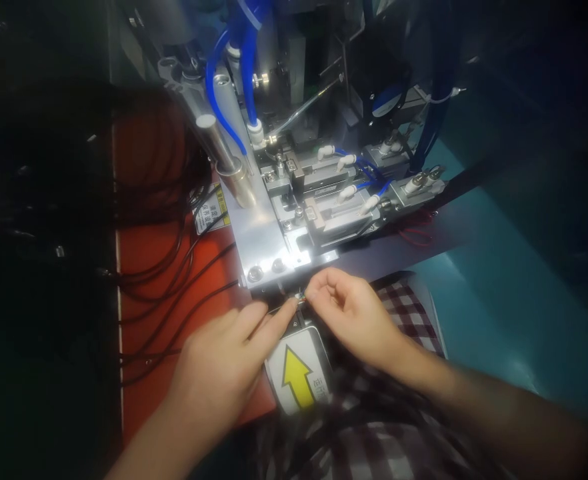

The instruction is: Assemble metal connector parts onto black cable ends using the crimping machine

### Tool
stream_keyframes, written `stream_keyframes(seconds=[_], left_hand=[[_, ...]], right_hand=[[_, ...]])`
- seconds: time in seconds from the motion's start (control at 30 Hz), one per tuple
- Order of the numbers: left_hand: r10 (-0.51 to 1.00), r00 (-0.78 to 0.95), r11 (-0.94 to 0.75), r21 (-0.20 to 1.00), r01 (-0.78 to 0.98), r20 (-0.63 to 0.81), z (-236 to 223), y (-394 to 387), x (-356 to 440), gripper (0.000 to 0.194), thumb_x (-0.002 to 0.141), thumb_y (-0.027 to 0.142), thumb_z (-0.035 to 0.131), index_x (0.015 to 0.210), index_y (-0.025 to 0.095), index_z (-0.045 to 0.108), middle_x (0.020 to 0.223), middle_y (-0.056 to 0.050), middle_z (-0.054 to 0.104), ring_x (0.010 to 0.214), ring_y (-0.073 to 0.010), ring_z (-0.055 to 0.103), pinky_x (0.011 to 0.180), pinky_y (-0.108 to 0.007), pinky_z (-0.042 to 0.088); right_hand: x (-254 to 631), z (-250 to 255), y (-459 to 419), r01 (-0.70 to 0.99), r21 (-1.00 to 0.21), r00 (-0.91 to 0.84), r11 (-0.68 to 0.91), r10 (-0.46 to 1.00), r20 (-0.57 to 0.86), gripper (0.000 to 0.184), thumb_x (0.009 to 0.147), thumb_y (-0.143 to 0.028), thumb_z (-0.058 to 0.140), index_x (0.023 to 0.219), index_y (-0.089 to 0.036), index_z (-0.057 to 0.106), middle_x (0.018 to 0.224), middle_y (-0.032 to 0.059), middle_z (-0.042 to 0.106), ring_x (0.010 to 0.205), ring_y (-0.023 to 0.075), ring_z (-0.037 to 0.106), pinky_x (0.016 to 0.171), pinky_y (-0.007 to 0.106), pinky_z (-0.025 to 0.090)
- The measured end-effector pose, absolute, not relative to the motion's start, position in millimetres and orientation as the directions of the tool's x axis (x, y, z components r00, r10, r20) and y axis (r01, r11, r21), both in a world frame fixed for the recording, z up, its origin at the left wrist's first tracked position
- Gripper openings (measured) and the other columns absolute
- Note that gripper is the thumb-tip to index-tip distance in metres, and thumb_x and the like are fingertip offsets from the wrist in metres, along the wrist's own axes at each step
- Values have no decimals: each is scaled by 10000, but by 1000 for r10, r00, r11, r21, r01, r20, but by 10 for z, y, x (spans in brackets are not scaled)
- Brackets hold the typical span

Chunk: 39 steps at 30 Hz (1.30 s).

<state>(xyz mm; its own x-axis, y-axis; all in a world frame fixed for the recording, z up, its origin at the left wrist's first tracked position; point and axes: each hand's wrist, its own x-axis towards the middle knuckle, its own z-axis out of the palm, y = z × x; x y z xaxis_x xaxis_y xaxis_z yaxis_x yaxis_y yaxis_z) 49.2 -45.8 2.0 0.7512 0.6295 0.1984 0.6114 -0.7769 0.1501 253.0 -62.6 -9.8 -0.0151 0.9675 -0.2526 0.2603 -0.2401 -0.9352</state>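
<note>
A tiny white piece with thin coloured wires (301,295) sits between my fingertips at the front edge of the machine; its exact kind is too small to make out. The thumb and index finger of my right hand (351,313) pinch closed on the wires from the right. From the left, my left hand (227,357) reaches in with its index fingertip against the white piece. Its other fingers are bent in and its thumb is hidden, so what it grips is unclear. Just above both hands is the bright metal plate (261,233) of the machine.
Metal slide units (339,217) with white fittings and blue air hoses (249,73) stand behind the plate. Black cables (174,293) run over the red surface (144,407) at left. A white label with a yellow arrow (297,373) lies below my hands.
</note>
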Motion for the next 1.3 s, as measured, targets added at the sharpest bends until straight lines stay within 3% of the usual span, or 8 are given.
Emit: stream_keyframes(seconds=[0.2, 0.37, 0.7, 1.07, 1.3], left_hand=[[617, 763, -786, 113, 608, 193, 64, -442, 503, 488, 848, 26, 391, 1283, 192, 536, 817, -25, 631, 596, -139, 558, 478, -239, 372], [605, 779, -796, 77, 601, 165, 92, -435, 534, 502, 840, 28, 387, 1277, 210, 553, 760, -12, 602, 544, -138, 532, 455, -244, 361], [621, 768, -783, 78, 617, 156, 113, -429, 544, 466, 838, 44, 415, 1247, 197, 580, 757, -18, 598, 575, -142, 550, 477, -242, 380], [622, 772, -783, 133, 608, 135, 111, -404, 533, 462, 859, 68, 403, 1266, 198, 579, 759, -23, 597, 565, -143, 570, 453, -234, 387], [665, 743, -747, 60, 662, 78, 137, -445, 568, 491, 837, 64, 419, 1266, 248, 571, 804, -24, 623, 569, -167, 582, 440, -251, 355]], right_hand=[[2527, -19, -585, 331, -900, -3, -283, 953, -302, 157, 887, -242, 508, 758, -183, 575, 626, -33, 541, 569, 108, 499, 522, 230, 381], [2549, -67, -574, 228, -909, -46, -348, 929, -367, 159, 886, -286, 515, 788, -178, 579, 613, -42, 506, 530, 97, 432, 502, 223, 364], [2555, -97, -591, 183, -930, -48, -319, 942, -333, 148, 894, -289, 514, 822, -179, 582, 620, -41, 508, 531, 98, 432, 512, 220, 376], [2541, -10, -582, 347, -901, -43, -259, 956, -291, 152, 900, -247, 480, 794, -185, 570, 648, -20, 570, 577, 118, 519, 527, 236, 383], [2519, 79, -560, 514, -830, -8, -217, 966, -258, 164, 887, -198, 473, 735, -191, 535, 595, -18, 563, 547, 122, 497, 518, 249, 351]])
